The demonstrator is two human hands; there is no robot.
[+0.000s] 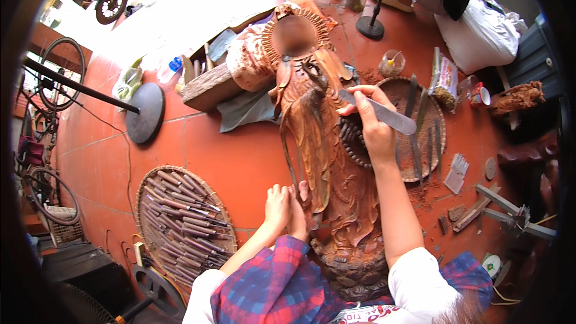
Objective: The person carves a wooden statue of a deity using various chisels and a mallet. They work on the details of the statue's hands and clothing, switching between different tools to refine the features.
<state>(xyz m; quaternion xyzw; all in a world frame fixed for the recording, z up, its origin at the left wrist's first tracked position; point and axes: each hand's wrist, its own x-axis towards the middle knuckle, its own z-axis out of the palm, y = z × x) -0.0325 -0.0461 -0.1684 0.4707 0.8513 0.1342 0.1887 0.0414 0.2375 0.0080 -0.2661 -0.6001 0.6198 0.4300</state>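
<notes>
A carved brown wooden statue (309, 138) in long robes lies in front of me, its base toward me and its head away. My right hand (376, 126) grips a flat grey metal file (393, 118) with a rounded end. The file's far tip meets the statue's right side at chest height, above a string of carved beads (354, 144). My left hand (276, 209) is low by the statue's left edge, beside my bare foot (297, 219). Its fingers are curled together, and what they close on, if anything, is hidden.
At left, a round woven tray (141, 207) holds many wood-handled carving tools. Another tray (443, 123), at right, carries several long files. A wooden block (207, 87) and cloth support the statue's upper end. A black stand base (145, 114) and a phone stand (370, 27) are farther off.
</notes>
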